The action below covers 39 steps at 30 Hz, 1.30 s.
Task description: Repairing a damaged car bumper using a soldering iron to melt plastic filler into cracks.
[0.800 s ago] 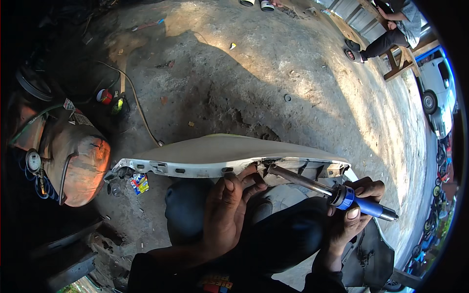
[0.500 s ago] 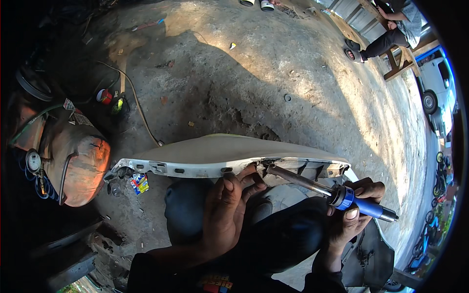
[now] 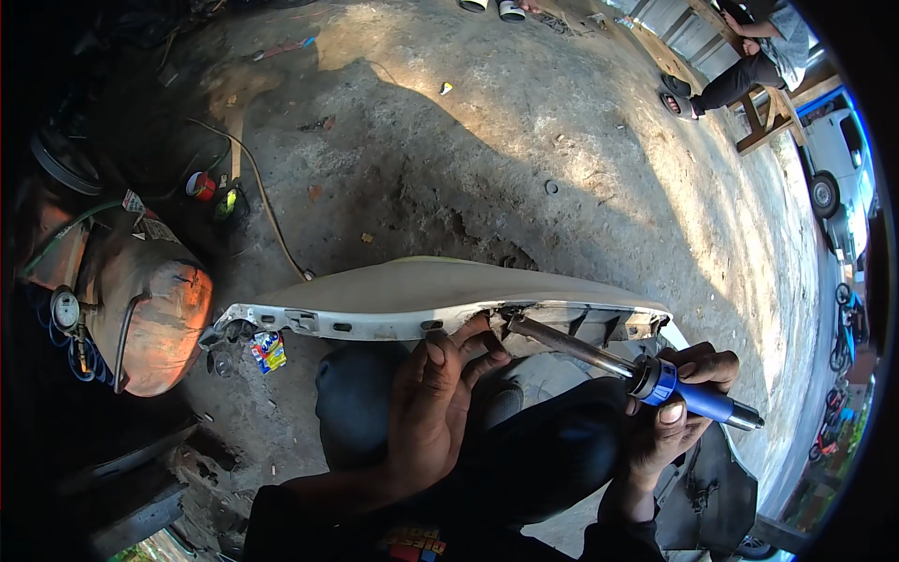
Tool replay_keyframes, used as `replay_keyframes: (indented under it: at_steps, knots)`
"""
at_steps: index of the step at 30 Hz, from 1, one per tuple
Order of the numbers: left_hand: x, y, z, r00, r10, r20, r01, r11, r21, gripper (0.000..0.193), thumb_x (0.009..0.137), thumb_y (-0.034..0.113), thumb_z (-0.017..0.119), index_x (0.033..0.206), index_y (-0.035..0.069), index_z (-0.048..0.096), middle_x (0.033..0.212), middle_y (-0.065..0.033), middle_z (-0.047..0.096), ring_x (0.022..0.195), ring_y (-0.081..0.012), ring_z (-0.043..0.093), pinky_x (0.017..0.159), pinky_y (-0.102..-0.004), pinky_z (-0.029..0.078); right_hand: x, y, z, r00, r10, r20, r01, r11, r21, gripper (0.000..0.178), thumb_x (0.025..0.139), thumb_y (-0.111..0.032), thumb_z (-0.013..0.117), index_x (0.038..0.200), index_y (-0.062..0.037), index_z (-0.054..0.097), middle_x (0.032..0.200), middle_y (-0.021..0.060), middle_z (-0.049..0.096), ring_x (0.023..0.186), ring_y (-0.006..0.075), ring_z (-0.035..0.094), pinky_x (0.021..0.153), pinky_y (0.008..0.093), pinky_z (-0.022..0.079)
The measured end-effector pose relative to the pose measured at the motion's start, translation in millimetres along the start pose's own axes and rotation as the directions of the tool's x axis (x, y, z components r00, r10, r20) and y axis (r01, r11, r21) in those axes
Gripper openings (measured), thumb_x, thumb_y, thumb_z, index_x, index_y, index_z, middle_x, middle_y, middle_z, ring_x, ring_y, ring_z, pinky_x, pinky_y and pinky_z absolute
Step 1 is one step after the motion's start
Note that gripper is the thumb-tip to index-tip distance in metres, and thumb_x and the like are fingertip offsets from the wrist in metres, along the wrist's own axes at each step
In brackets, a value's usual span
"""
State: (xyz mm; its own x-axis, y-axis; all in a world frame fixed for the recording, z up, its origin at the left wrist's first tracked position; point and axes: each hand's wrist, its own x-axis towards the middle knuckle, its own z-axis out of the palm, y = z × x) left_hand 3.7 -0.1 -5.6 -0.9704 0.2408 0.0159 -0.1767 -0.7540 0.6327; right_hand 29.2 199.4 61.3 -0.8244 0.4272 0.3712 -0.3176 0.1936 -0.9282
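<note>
Noted: our right hand (image 3: 665,438) wrapped round blue-handled tool (image 3: 655,377); left hand (image 3: 431,407) loosely curled at near edge of white panel (image 3: 440,284), grip unclear.

Blue tool (image 3: 658,378), white-edged panel (image 3: 412,288); orange tank (image 3: 167,326)

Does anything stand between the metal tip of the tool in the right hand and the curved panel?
Nothing visible does. The metal tip of the blue-handled tool in the right hand is at the curved panel's near edge; exact contact is unclear. The left hand's fingers are just left of the tip, beside it.
</note>
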Motion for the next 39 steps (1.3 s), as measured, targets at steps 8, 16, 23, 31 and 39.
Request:
replay_keyframes:
  at_steps: [8, 16, 23, 31, 39]
  knots:
    - [1.5, 4.3, 1.8, 1.000, -0.022, 0.021, 0.021, 0.999, 0.028, 0.049, 0.105, 0.046, 0.035, 0.137, 0.012, 0.049, 0.143, -0.0034, 0.049, 0.136, -0.0253, 0.042, 0.107, -0.0485, 0.039, 0.1, 0.2, 0.6, 1.000, 0.020, -0.017, -0.020, 1.000, 0.005, 0.055, 0.077, -0.041, 0.082, 0.096, -0.0028, 0.047, 0.088, 0.0084, 0.049, 0.065, 0.0127, 0.055, 0.055, 0.0210, 0.047]
    - [1.4, 2.8, 2.3, 1.000, -0.012, 0.021, 0.012, 1.000, 0.012, 0.049, 0.105, 0.046, 0.035, 0.136, 0.011, 0.050, 0.143, -0.0031, 0.049, 0.135, -0.0256, 0.042, 0.107, -0.0482, 0.039, 1.2, 4.0, -2.3, 1.000, -0.004, -0.017, 0.004, 1.000, -0.005, 0.055, 0.077, -0.041, 0.082, 0.095, -0.0029, 0.047, 0.085, 0.0076, 0.049, 0.061, 0.0117, 0.054, 0.054, 0.0204, 0.046]
    - [1.4, 4.5, 3.6, 1.000, -0.018, 0.017, 0.018, 1.000, 0.014, 0.048, 0.105, 0.045, 0.034, 0.136, 0.011, 0.050, 0.143, -0.0036, 0.049, 0.136, -0.0255, 0.042, 0.108, -0.0481, 0.039, 2.6, -1.0, 4.4, 1.000, 0.004, -0.011, -0.003, 0.999, 0.045, 0.054, 0.078, -0.039, 0.082, 0.096, -0.0022, 0.047, 0.085, 0.0076, 0.048, 0.056, 0.0110, 0.053, 0.050, 0.0198, 0.044]
    - [1.4, 2.3, 1.7, 0.999, 0.006, 0.040, -0.007, 1.000, 0.015, 0.048, 0.105, 0.044, 0.034, 0.137, 0.012, 0.049, 0.144, -0.0026, 0.048, 0.136, -0.0261, 0.041, 0.107, -0.0493, 0.039, 2.4, 0.3, 3.4, 1.000, -0.004, -0.004, 0.004, 0.999, 0.045, 0.053, 0.079, -0.038, 0.082, 0.096, -0.0017, 0.047, 0.085, 0.0079, 0.049, 0.055, 0.0109, 0.053, 0.050, 0.0200, 0.045]
    - [1.4, 2.4, 3.0, 0.999, 0.008, 0.038, -0.009, 1.000, 0.023, 0.048, 0.105, 0.043, 0.034, 0.138, 0.012, 0.048, 0.144, -0.0024, 0.048, 0.136, -0.0261, 0.042, 0.107, -0.0496, 0.039, 1.6, -1.2, 1.7, 1.000, 0.012, -0.022, -0.011, 1.000, 0.008, 0.055, 0.077, -0.040, 0.082, 0.095, -0.0026, 0.047, 0.085, 0.0079, 0.049, 0.060, 0.0124, 0.055, 0.053, 0.0202, 0.046]
